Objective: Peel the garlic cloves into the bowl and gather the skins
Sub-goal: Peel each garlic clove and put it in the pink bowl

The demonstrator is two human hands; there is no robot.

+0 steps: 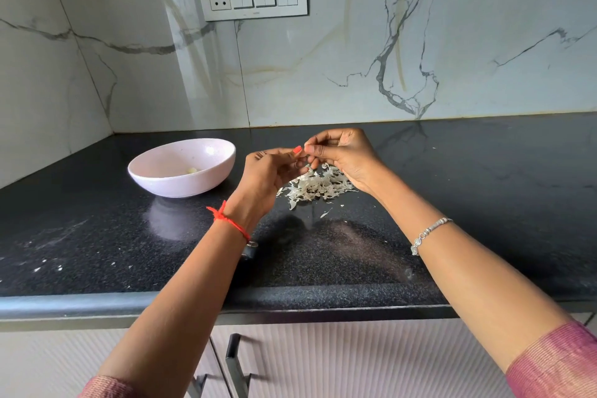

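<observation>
Left hand (268,171) and right hand (342,155) met fingertip to fingertip just above the heap of garlic skins (318,186) on the black counter (97,236). The fingers of both hands were curled inward, thumbs against fingertips; whether they pinched a clove or a skin between them could not be told. A pale bowl (181,186) stood on the counter left of the heap, apart from it, with one peeled clove (192,170) inside.
</observation>
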